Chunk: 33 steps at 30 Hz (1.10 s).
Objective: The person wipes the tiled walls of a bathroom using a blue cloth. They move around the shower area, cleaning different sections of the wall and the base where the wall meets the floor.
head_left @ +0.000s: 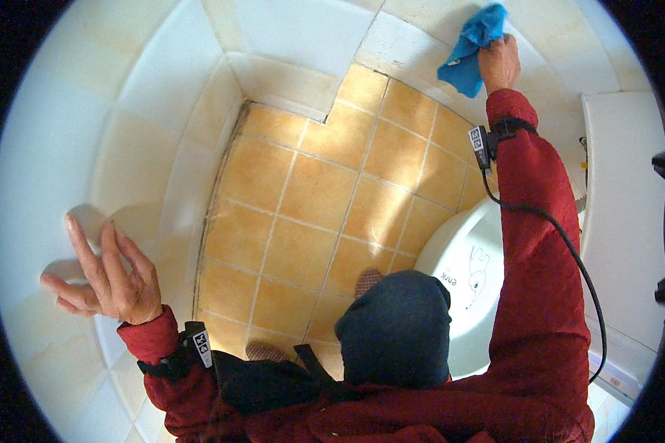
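Observation:
My right hand [501, 62] is closed around a blue cloth [468, 55] at the upper right. The cloth lies against the tiled wall [407, 41], with its lower corner hanging loose below my fingers. On the left, my left hand [113, 274] holds nothing. Its fingers are spread and reach towards the pale wall tiles [138, 166], casting shadows there; the fingertips seem to touch the surface. Red sleeves cover both arms, and each wrist carries a strapped-on device.
A white round basin [476, 277] with a printed cartoon animal stands on the orange floor tiles [321, 188], partly behind my right arm. To the right is a white panel [620, 194]. A boxed wall corner [288, 83] juts into the floor. A black cable [565, 232] runs along my right sleeve.

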Each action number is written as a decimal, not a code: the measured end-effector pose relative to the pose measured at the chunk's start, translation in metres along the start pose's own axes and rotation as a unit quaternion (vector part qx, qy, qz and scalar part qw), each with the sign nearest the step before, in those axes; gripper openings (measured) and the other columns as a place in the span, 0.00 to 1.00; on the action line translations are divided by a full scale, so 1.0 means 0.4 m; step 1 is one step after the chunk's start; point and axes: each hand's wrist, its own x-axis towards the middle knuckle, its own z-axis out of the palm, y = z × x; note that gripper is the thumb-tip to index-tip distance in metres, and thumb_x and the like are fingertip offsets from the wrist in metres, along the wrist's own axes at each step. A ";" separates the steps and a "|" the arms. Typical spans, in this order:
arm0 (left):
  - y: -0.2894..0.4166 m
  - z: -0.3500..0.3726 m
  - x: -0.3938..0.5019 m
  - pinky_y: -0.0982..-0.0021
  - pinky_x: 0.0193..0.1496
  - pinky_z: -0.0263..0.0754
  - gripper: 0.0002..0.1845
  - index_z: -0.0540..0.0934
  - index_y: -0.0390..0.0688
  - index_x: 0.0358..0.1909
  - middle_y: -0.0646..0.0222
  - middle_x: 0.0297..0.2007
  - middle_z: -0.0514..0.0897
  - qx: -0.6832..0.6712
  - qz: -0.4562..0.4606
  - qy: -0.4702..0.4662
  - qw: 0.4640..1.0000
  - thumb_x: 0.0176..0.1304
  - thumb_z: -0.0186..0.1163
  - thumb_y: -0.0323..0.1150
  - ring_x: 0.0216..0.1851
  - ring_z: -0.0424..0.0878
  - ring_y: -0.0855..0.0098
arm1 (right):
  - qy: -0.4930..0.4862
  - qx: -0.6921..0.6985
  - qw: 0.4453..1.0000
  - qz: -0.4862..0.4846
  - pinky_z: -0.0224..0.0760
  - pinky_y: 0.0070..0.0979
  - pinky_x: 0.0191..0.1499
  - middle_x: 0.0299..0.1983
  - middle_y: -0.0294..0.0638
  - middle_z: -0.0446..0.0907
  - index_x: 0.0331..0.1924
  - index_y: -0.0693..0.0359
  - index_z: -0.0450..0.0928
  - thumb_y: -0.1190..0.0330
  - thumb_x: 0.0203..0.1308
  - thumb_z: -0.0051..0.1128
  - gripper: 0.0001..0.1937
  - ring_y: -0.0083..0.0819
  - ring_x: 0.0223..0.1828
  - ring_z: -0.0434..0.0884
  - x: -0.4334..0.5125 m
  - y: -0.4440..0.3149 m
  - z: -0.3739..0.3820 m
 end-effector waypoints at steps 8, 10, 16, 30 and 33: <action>0.003 -0.002 0.001 0.56 0.69 0.38 0.03 0.85 0.57 0.30 0.80 0.57 0.78 0.012 0.001 -0.004 1.000 0.53 0.67 0.35 0.71 0.49 0.50 | 0.060 -0.006 0.944 0.323 0.74 0.44 0.44 0.37 0.53 0.83 0.32 0.62 0.84 0.53 0.48 0.58 0.19 0.52 0.41 0.81 -0.127 0.306 0.020; 0.005 -0.002 0.001 0.56 0.68 0.39 0.03 0.85 0.57 0.30 0.80 0.57 0.78 0.004 -0.012 -0.003 1.000 0.53 0.67 0.35 0.71 0.49 0.51 | 0.083 0.070 0.894 0.435 0.74 0.43 0.44 0.38 0.54 0.83 0.35 0.66 0.84 0.52 0.49 0.58 0.22 0.51 0.42 0.81 -0.139 0.359 0.015; 0.011 0.001 0.007 0.56 0.67 0.43 0.02 0.85 0.57 0.30 0.80 0.58 0.78 0.009 0.000 0.002 1.000 0.54 0.67 0.35 0.70 0.50 0.51 | 0.114 0.391 0.737 0.539 0.74 0.37 0.47 0.44 0.53 0.82 0.41 0.74 0.80 0.53 0.49 0.61 0.27 0.46 0.45 0.81 -0.092 0.304 0.058; 0.002 -0.001 0.001 0.57 0.67 0.43 0.03 0.85 0.58 0.32 0.80 0.58 0.77 0.009 0.017 0.003 1.000 0.55 0.66 0.36 0.71 0.48 0.52 | -0.075 0.227 0.967 0.091 0.73 0.45 0.42 0.34 0.54 0.81 0.37 0.60 0.79 0.61 0.46 0.58 0.15 0.54 0.38 0.80 -0.096 -0.049 0.082; 0.003 -0.001 0.005 0.56 0.67 0.44 0.04 0.85 0.58 0.33 0.80 0.58 0.78 0.009 0.018 0.004 1.000 0.55 0.66 0.35 0.71 0.49 0.51 | -0.054 0.181 0.948 0.256 0.73 0.44 0.46 0.37 0.52 0.83 0.38 0.60 0.83 0.58 0.42 0.58 0.19 0.52 0.41 0.82 -0.125 0.158 0.059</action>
